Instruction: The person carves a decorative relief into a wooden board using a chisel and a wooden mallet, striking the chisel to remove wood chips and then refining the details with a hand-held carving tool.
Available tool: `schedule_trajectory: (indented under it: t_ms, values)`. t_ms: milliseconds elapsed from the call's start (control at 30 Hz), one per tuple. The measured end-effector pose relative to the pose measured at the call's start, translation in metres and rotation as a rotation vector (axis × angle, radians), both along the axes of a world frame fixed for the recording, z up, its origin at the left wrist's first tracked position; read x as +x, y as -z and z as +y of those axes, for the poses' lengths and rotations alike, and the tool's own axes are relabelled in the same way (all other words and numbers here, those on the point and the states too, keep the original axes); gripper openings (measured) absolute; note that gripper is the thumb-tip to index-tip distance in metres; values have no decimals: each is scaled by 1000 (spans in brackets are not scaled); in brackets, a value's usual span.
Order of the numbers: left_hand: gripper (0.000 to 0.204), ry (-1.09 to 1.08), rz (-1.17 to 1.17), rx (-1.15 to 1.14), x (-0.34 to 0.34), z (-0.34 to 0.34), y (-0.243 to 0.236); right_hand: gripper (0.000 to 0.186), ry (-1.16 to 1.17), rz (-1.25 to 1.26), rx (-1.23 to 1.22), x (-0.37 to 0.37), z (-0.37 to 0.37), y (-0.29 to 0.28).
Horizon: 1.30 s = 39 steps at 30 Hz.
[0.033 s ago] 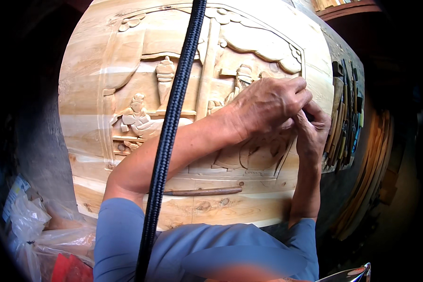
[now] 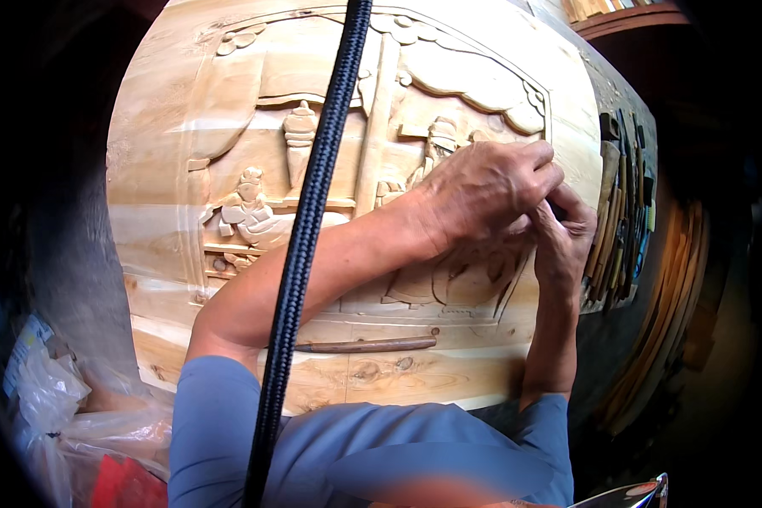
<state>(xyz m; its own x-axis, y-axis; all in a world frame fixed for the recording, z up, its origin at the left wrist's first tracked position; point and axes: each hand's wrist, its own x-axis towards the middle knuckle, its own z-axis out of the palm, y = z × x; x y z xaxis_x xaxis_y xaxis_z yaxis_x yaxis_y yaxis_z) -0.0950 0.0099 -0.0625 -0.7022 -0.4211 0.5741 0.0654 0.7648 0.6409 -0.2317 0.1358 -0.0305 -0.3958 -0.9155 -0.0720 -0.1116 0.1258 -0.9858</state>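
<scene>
A pale wooden panel (image 2: 157,152) carved in relief lies in front of me. My left hand (image 2: 491,188) reaches across to its right part, with fingers curled closed. Against it, my right hand (image 2: 565,235) is also closed, thumb and fingers pinched together beside the left fingers. Whatever they grip is hidden between them. Under my left wrist a carved figure (image 2: 440,140) partly shows. Further left are a seated carved figure (image 2: 250,203) and a carved tapering post (image 2: 299,140). A slim tool with a brown wooden handle (image 2: 372,345) rests along the panel's near edge.
Several carving tools (image 2: 622,203) lie in a row right of the panel. Beyond them stand long wooden strips (image 2: 669,296). A black braided cord (image 2: 313,190) crosses the view from top to bottom. Clear plastic bags (image 2: 55,398) and a red thing (image 2: 127,484) sit at lower left.
</scene>
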Motion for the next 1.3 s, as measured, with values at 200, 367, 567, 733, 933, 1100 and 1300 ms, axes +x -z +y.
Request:
schedule_trajectory:
  t_ms: [200, 367, 567, 733, 933, 1100, 1300]
  values:
    - [41, -49, 110, -16, 9, -5, -4, 12, -9, 164, -30, 16, -16, -3]
    - [43, -21, 225, -128, 0, 3, -1, 14, 19, 249, -45, 12, 10, -11]
    - [47, 72, 187, -113, 1, 6, -1, 15, 59, 148, -58, 14, 22, -1]
    - [47, 86, 127, -102, 3, 7, -1, 19, 64, 99, -57, 13, 22, 3]
    - [45, 73, 86, -108, 3, 7, -2, 22, 67, 80, -54, 13, 23, 4]
    - [45, 77, 97, -115, 3, 6, -3, 15, 44, 110, -50, 13, 21, 2]
    - [46, 72, 83, -97, 4, 5, -2, 16, 46, 82, -47, 11, 20, 3]
